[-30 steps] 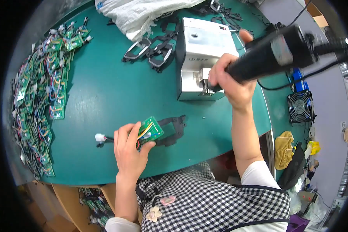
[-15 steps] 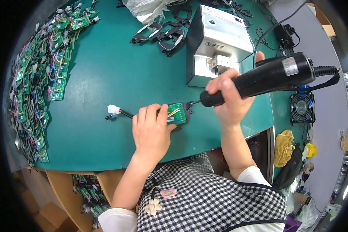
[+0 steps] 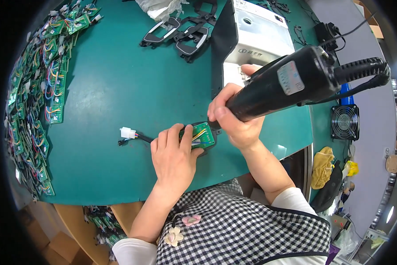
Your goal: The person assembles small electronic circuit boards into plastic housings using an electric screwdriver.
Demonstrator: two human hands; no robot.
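A black electric screwdriver (image 3: pixel 275 84) fills my right hand (image 3: pixel 239 118), whose fingers wrap round its front end. The tool slants down to the left, and its tip, hidden by the fingers, is at the right edge of a green circuit board (image 3: pixel 204 134). The board sits in a dark plastic housing on the bench. My left hand (image 3: pixel 174 152) grips this board, fingers across its left side and thumb at the near edge. Several coloured wires cross the board. From under the left hand a black cable (image 3: pixel 143 137) runs to a white plug (image 3: pixel 127 133).
Many wired circuit boards (image 3: pixel 55 95) lie piled along the left of the green bench (image 3: pixel 105 97). A metal box-shaped machine (image 3: pixel 262 33) stands beyond my right hand. Black plastic frames (image 3: pixel 191 40) lie left of it. At right are a fan (image 3: pixel 345 122) and yellow gloves (image 3: pixel 323 163).
The screwdriver has moved left and stands steeper, its tip now at the board's edge. The screw tip, visible before, is now hidden. My left hand stays on the board; the view has shifted slightly.
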